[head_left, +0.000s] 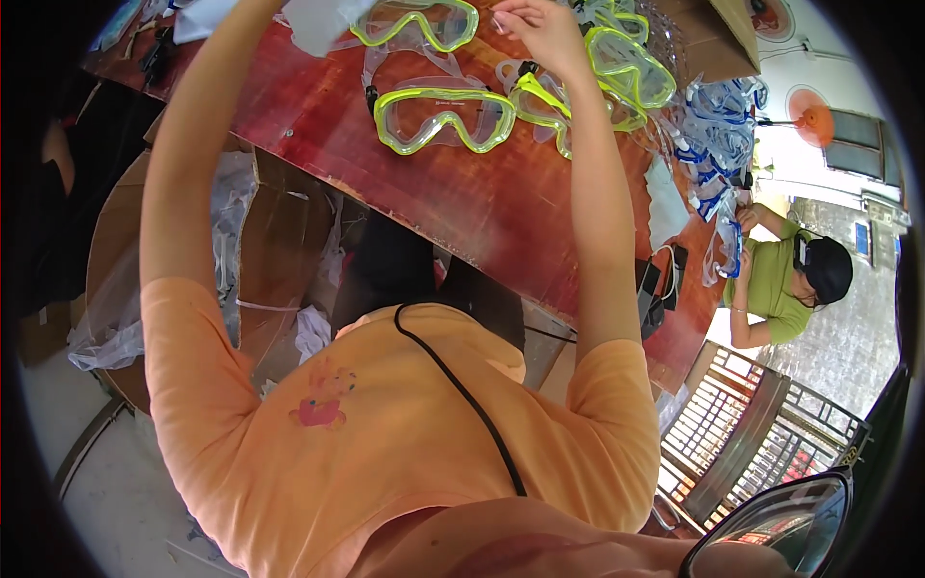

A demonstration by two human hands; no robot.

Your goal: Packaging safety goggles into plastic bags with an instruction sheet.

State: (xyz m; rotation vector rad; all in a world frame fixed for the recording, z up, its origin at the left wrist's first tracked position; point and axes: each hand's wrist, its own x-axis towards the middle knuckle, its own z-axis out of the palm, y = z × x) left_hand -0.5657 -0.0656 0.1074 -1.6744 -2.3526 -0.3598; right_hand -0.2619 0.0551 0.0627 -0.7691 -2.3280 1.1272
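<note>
My right hand (541, 35) is at the table's far side, fingers pinched together. Something small may be between the fingertips, but I cannot make it out. Just left of it lies a yellow-rimmed diving mask (461, 27) with a clear strap. A second yellow diving mask (493, 123) lies nearer to me, lens up. Under my right forearm another yellow mask (541, 104) is partly hidden. My left arm (188, 183) reaches up past the top edge, so the left hand is out of the picture. A blurred white cloth or sheet (323, 21) is beside the far mask.
More yellow masks (631, 69) and a pile of blue masks (718, 116) cover the right of the red table (318, 125). A co-worker (780, 279) handles a blue mask there. A cardboard box (279, 246) with plastic bags stands below left; another box (718, 34) is far right.
</note>
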